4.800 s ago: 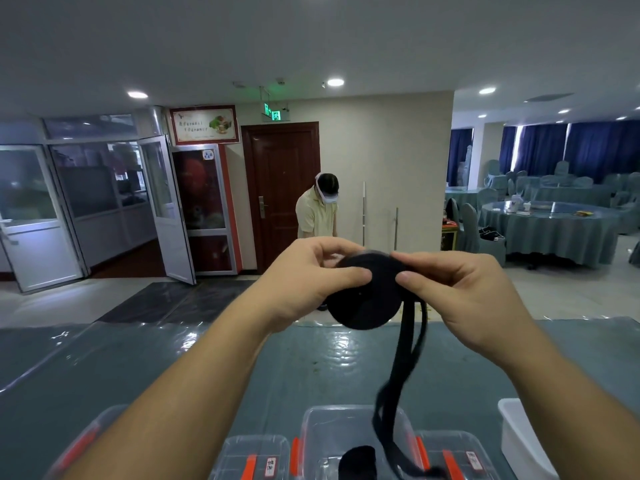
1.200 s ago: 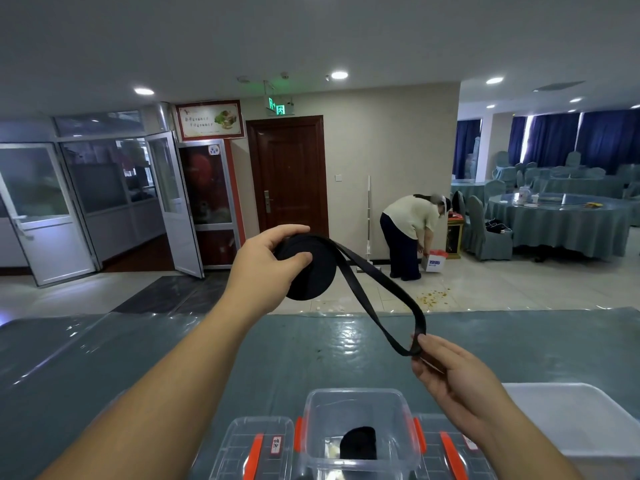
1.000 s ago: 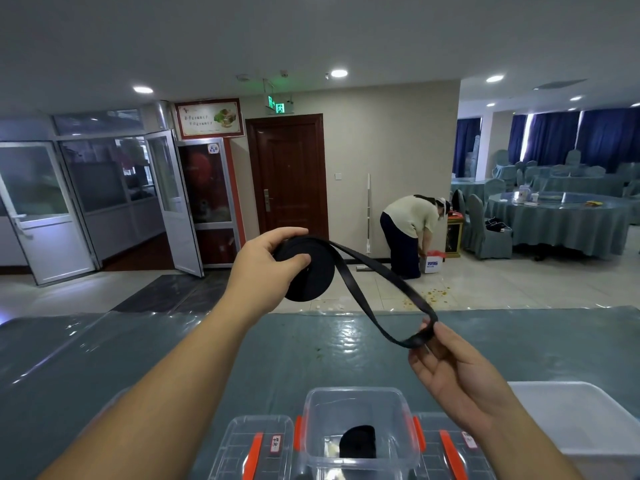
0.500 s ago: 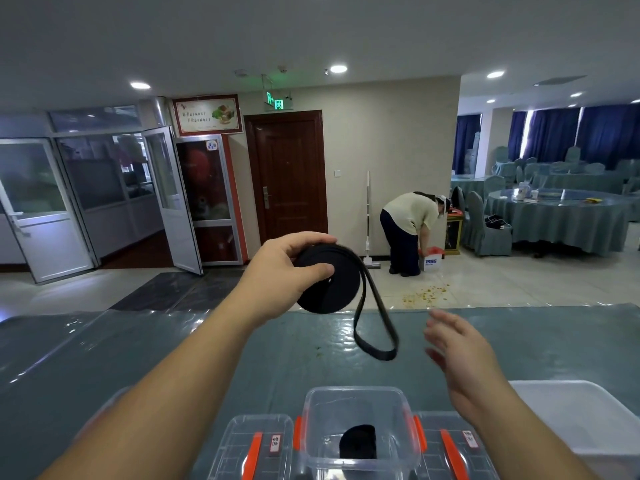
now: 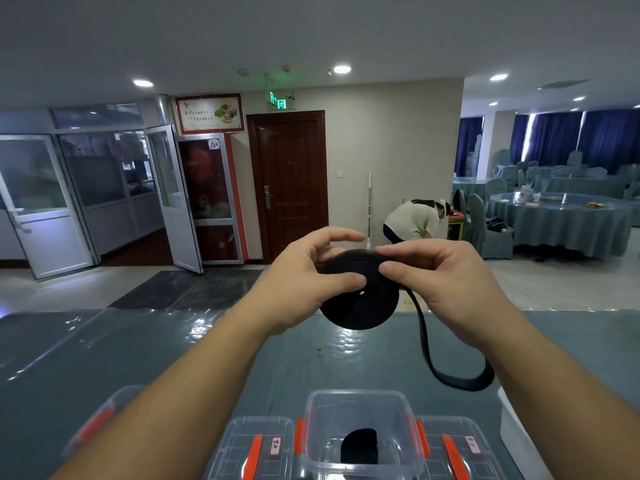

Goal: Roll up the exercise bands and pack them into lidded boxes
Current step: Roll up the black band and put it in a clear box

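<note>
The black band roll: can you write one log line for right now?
step: rolling | left hand: grips black band roll | right hand: pinches roll edge | loose tail: hanging | open box: holds one roll

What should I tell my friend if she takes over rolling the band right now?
Left hand: holds the rolled black band up above the table.
Right hand: pinches the band at the roll's top edge.
Loose tail: hangs in a loop below the right wrist, not yet wound.
Open clear box: already has one black roll inside.
Lidded boxes sit on either side of it.
Left to do: wind the tail, put the roll into a box, close the lid.
</note>
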`<state>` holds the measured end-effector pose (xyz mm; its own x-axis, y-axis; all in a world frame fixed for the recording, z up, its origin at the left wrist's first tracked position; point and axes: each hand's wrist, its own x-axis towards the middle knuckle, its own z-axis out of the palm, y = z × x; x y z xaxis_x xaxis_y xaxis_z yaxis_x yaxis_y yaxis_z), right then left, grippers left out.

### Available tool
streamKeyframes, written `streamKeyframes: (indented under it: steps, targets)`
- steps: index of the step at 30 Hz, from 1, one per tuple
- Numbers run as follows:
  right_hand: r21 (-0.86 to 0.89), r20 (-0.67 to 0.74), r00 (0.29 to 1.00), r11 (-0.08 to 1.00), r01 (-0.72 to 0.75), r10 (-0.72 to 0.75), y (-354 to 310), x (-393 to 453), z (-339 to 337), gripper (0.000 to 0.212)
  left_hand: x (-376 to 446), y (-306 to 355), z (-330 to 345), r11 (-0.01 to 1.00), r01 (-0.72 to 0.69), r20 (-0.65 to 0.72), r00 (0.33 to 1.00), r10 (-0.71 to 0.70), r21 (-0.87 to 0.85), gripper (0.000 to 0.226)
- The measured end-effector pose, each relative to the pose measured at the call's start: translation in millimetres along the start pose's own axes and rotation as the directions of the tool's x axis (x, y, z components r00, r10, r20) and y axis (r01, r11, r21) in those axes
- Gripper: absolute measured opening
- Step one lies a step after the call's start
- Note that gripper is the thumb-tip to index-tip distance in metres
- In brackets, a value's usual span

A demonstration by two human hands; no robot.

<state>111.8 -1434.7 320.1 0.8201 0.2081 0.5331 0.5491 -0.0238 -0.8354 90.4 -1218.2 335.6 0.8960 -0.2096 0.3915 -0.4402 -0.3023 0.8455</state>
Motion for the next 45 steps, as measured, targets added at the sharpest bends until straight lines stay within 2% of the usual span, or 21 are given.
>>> streamKeyframes:
  steps: [3,5,7,10,13,16,18,22,25,27,32,34,38,40,45]
  targets:
    - [-0.068,0.030,0.999,0.998,-0.012,0.014,-4,2,-2,0.023,4,5,-2,0.992,0.072,0.070,0.994,-0.080,0.100,0.027]
    - [-0.064,0.051,0.999,0.998,-0.015,0.019,-6,2,-2,0.023,6,10,-5,0.986,0.128,0.129,0.982,-0.141,0.104,0.017]
    - [0.023,0.026,0.999,0.999,-0.031,0.030,-5,3,-1,0.022,8,11,-8,0.985,0.170,0.142,0.976,-0.167,-0.006,0.016]
    - [0.202,-0.061,0.995,0.977,-0.070,0.084,0,3,-3,0.020,9,5,-5,0.958,0.186,0.081,0.982,-0.172,-0.219,0.016]
    - [0.154,-0.070,0.995,0.986,-0.063,0.074,4,1,-6,0.022,10,-3,1,0.944,0.193,0.038,0.981,-0.190,-0.267,0.011]
    - [0.018,-0.066,0.997,0.999,-0.034,0.035,6,3,-5,0.020,11,-3,2,0.969,0.216,0.114,0.973,-0.203,-0.117,0.019]
    - [0.018,-0.078,0.997,1.000,-0.006,0.007,5,4,-5,0.020,12,-1,0,0.972,0.218,0.140,0.969,-0.205,-0.084,0.023]
    - [0.210,-0.128,0.991,0.978,-0.003,0.031,6,0,-6,0.025,15,-5,1,0.934,0.219,0.063,0.976,-0.209,-0.282,0.022]
    - [0.181,-0.122,0.992,0.983,-0.019,0.041,9,-1,-8,0.023,17,-8,2,0.941,0.229,0.082,0.973,-0.216,-0.248,0.018]
    - [0.162,-0.093,0.994,0.986,-0.041,0.056,9,3,-7,0.023,17,-7,0,0.942,0.258,0.130,0.964,-0.234,-0.217,0.025]
    - [0.309,-0.060,0.992,0.947,-0.090,0.114,9,7,-3,0.027,20,-13,4,0.874,0.280,0.102,0.960,-0.262,-0.398,0.032]
    - [0.297,-0.053,0.993,0.951,-0.085,0.105,11,6,-4,0.029,21,-16,3,0.865,0.274,0.082,0.961,-0.265,-0.420,0.030]
    - [0.177,-0.021,0.996,0.981,-0.079,0.084,12,9,-5,0.028,22,-13,-3,0.911,0.304,0.170,0.949,-0.264,-0.278,0.024]
    - [0.184,-0.013,0.997,0.980,-0.070,0.074,12,11,-3,0.027,23,-12,-5,0.917,0.303,0.168,0.949,-0.266,-0.259,0.022]
    - [0.245,-0.146,0.988,0.969,-0.019,0.057,15,11,1,0.031,28,-16,0,0.871,0.219,0.032,0.973,-0.228,-0.439,0.023]
